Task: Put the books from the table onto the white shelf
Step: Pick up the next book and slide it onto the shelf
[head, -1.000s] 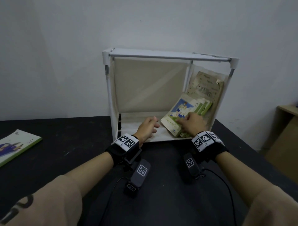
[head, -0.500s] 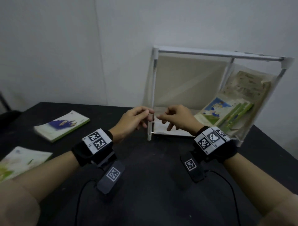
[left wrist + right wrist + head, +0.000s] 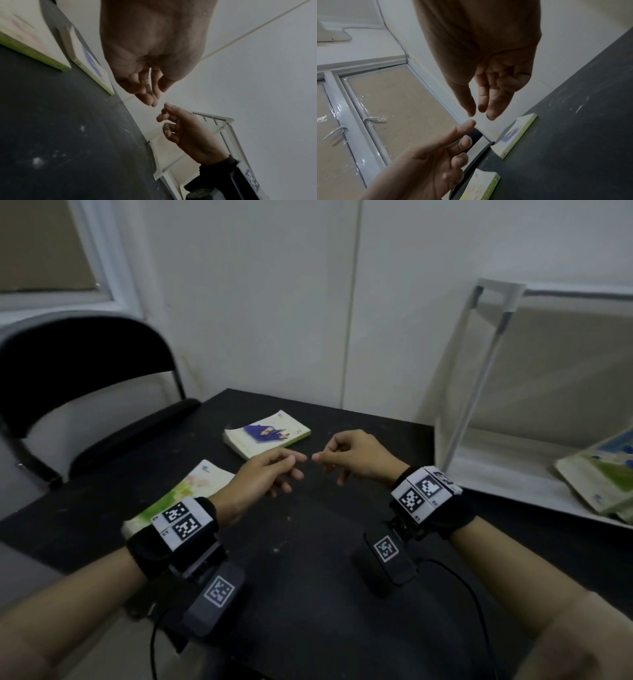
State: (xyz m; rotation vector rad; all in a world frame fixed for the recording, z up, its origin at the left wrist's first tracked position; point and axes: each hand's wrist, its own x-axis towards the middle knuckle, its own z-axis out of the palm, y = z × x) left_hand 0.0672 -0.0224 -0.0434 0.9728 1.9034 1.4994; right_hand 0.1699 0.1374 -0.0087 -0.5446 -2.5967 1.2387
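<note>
Head view: left hand [image 3: 260, 479] and right hand [image 3: 356, 457] raised over the black matte surface [image 3: 308, 542], fingertips nearly meeting, fingers loosely curled, nothing held. Thin paperback book with purple cover picture [image 3: 267, 433] flat on the surface beyond the hands. Second paperback with green and pink cover [image 3: 191, 491] nearer, partly hidden by the left wrist. White metal-framed shelf [image 3: 493, 302] at right, holding leaning green-covered books [image 3: 599, 477], blurred at frame edge, apparently several. Black folding chair [image 3: 85, 364] at left.

Right wrist view only: window frame with handles [image 3: 373, 119]. Left wrist view: shelf top rails [image 3: 214, 119].
</note>
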